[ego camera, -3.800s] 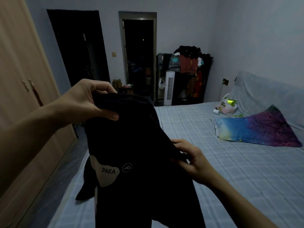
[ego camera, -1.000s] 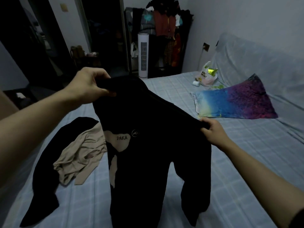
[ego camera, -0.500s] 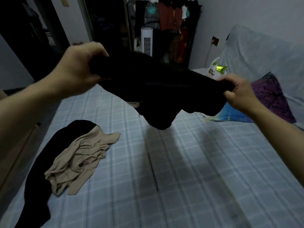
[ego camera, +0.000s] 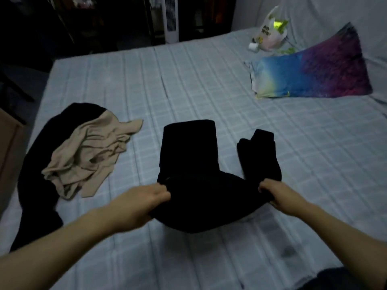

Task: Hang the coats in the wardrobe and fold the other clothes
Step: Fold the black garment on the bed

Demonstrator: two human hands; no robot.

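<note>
A black garment (ego camera: 194, 164) lies on the checked bed (ego camera: 209, 80) in front of me, its far part spread flat and a sleeve or leg (ego camera: 259, 155) lying off to the right. My left hand (ego camera: 142, 204) grips its near left edge. My right hand (ego camera: 280, 195) grips its near right edge. The near part bunches between my hands. A crumpled beige garment (ego camera: 88, 158) rests on another black garment (ego camera: 37, 185) at the left side of the bed.
A blue and purple pillow (ego camera: 310, 78) lies at the far right, with a plastic bag (ego camera: 270, 36) behind it. A white tower fan (ego camera: 171, 17) stands past the bed's foot. A wooden wardrobe edge (ego camera: 8, 147) shows at the left.
Both hands have come down from chest height and laid the black garment on the bed, keeping hold of its near edges. My view has tipped down toward the bed.
</note>
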